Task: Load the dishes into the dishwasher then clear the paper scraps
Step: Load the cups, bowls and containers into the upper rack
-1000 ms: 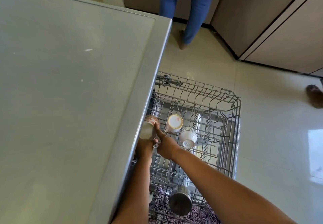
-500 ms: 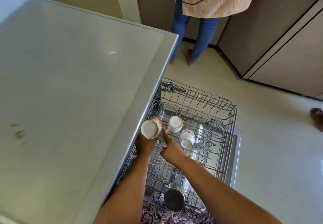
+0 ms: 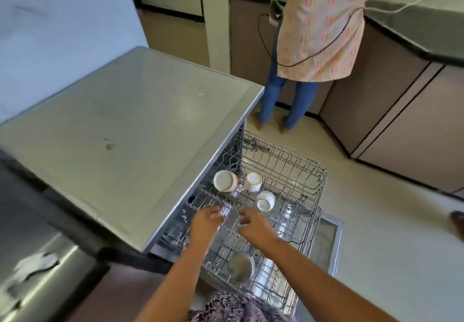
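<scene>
Three cups (image 3: 253, 182) sit tipped at the far left of the pulled-out dishwasher rack (image 3: 315, 196), likely so they drain. Left hand (image 3: 206, 223) and right hand (image 3: 256, 225) hover just nearer over the rack, fingers apart and relaxed, holding nothing.

A pale blue-grey painted wall (image 3: 62, 20) is seen at the upper left, with a plain cream square pillar (image 3: 217, 20) next to it. The floor is done in glossy cream tiles (image 3: 389, 221), and plenty of soft light is bounced off them. Taupe flat-front base cabinets (image 3: 401, 121) are run along the right side, topped by a black polished stone counter (image 3: 414, 35). A bystander in a pink patterned tunic and blue jeans (image 3: 321, 25) is stood facing that counter. A shiny steel-looking surface (image 3: 50, 271) is caught at the lower left, too blurred to call tbh.
</scene>
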`<state>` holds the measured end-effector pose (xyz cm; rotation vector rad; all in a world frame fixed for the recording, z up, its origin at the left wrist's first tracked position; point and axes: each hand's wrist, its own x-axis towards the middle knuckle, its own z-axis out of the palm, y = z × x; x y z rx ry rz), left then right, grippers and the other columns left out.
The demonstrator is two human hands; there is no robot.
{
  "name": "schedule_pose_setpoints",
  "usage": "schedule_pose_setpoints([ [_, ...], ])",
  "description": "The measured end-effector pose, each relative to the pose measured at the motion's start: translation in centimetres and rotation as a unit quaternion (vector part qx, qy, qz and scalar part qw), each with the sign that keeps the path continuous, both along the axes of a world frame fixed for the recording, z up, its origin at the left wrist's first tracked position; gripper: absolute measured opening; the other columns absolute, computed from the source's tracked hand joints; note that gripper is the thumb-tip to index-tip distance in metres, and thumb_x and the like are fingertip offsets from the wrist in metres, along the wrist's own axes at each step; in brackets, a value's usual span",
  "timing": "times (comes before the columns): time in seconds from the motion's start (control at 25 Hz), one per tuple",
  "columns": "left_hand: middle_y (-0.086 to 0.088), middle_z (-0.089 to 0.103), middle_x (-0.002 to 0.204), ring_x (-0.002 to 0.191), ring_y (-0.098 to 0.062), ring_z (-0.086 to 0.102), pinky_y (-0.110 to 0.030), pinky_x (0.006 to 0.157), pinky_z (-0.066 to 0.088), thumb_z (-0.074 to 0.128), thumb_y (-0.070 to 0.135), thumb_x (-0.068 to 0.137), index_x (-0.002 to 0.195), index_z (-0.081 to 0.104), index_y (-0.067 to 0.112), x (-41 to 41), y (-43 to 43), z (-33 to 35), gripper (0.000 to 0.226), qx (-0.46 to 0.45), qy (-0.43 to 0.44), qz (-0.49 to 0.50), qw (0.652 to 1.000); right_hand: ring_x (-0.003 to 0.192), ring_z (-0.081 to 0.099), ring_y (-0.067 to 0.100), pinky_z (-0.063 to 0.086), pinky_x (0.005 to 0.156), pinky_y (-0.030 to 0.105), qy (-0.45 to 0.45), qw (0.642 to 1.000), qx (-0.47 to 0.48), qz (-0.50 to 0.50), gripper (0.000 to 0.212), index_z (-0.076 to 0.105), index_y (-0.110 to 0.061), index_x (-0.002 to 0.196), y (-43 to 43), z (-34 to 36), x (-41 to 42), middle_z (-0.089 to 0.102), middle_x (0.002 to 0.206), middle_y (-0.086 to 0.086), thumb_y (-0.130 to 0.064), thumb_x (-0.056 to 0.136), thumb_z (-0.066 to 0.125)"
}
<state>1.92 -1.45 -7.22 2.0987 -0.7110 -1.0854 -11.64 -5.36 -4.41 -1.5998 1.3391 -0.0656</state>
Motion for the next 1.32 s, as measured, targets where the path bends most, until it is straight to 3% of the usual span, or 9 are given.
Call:
schedule_pose_setpoints([
  [0.12,0.004,0.066,0.092,0.079,-0.016,0.063,-0.027,0.068,0.057,0.063,0.010,0.086,0.107,0.065,0.019,1.1,3.5,3.1,0.022,-0.082,0.002,0.069,0.994,0.087,0.060,0.019,0.049,0.069,0.027,-0.011,1.000,-0.019,0.022,0.040,0.054,-0.010,0.123,2.3,1.7,-0.1,0.062,0.108,0.009,-0.007,0.084,0.057],
  [0.4,-0.011,0.071,0.076,0.067,-0.025,0.060,-0.038,0.070,0.049,0.065,0.018,0.068,0.085,0.071,0.020,6.5,13.4,8.4,0.019,-0.211,-0.003,0.238,0.948,0.092,0.061,0.021,0.049,0.075,0.028,-0.074,0.986,-0.090,0.122,0.036,0.057,-0.009,0.121,8.1,5.7,5.1,0.064,0.106,0.008,-0.009,0.085,0.059],
  [0.52,-0.011,0.069,0.078,0.069,-0.024,0.061,-0.036,0.072,0.050,0.065,0.005,0.081,0.083,0.069,0.020,9.2,17.8,10.1,0.015,-0.248,0.014,0.328,0.911,0.100,0.061,0.025,0.050,0.085,0.033,-0.093,0.974,-0.108,0.174,0.038,0.056,-0.009,0.123,10.5,6.6,7.8,0.064,0.112,0.011,-0.009,0.085,0.058],
  [0.6,-0.009,0.067,0.075,0.065,-0.021,0.058,-0.031,0.067,0.047,0.061,-0.001,0.084,0.089,0.068,0.010,10.9,20.7,11.0,0.014,-0.276,0.010,0.373,0.886,0.094,0.061,0.021,0.046,0.080,0.027,-0.108,0.966,-0.130,0.194,0.036,0.059,-0.007,0.119,11.9,7.5,10.1,0.066,0.108,0.012,-0.006,0.082,0.058],
  [0.72,-0.007,0.065,0.073,0.064,-0.017,0.057,-0.028,0.064,0.047,0.061,-0.002,0.084,0.089,0.067,0.008,13.2,24.5,11.6,0.012,-0.292,-0.002,0.426,0.856,0.085,0.057,0.013,0.041,0.072,0.018,-0.139,0.953,-0.153,0.222,0.033,0.062,-0.005,0.113,14.0,8.7,13.7,0.067,0.102,0.012,-0.003,0.080,0.061],
  [0.92,-0.009,0.070,0.082,0.071,-0.020,0.062,-0.035,0.073,0.050,0.062,0.001,0.083,0.091,0.068,0.009,17.6,30.1,11.0,0.013,-0.281,-0.018,0.487,0.826,0.089,0.063,0.022,0.052,0.080,0.036,-0.184,0.943,-0.112,0.253,0.029,0.061,-0.014,0.109,17.7,8.9,20.5,0.064,0.095,0.004,-0.005,0.081,0.061],
  [1.0,-0.008,0.071,0.084,0.077,-0.022,0.065,-0.037,0.077,0.052,0.065,0.005,0.081,0.085,0.068,0.017,20.0,32.0,11.0,0.013,-0.274,-0.024,0.511,0.814,0.088,0.063,0.020,0.053,0.082,0.036,-0.191,0.942,-0.104,0.256,0.026,0.062,-0.016,0.105,19.3,8.9,23.5,0.064,0.093,0.002,-0.003,0.082,0.059],
  [1.12,-0.008,0.070,0.082,0.074,-0.022,0.062,-0.037,0.073,0.049,0.065,0.005,0.082,0.086,0.067,0.017,23.8,34.2,11.1,0.012,-0.274,-0.027,0.522,0.807,0.088,0.063,0.016,0.054,0.084,0.034,-0.193,0.938,-0.102,0.270,0.025,0.063,-0.012,0.106,21.4,9.0,27.5,0.065,0.091,0.001,-0.003,0.083,0.059],
  [1.32,-0.009,0.070,0.084,0.082,-0.026,0.066,-0.043,0.084,0.054,0.066,0.006,0.082,0.090,0.068,0.015,30.3,35.9,11.2,0.012,-0.274,-0.056,0.512,0.812,0.090,0.064,0.018,0.054,0.083,0.036,-0.196,0.934,-0.093,0.283,0.026,0.062,-0.016,0.106,23.9,9.1,34.2,0.064,0.093,-0.002,-0.004,0.084,0.057],
])
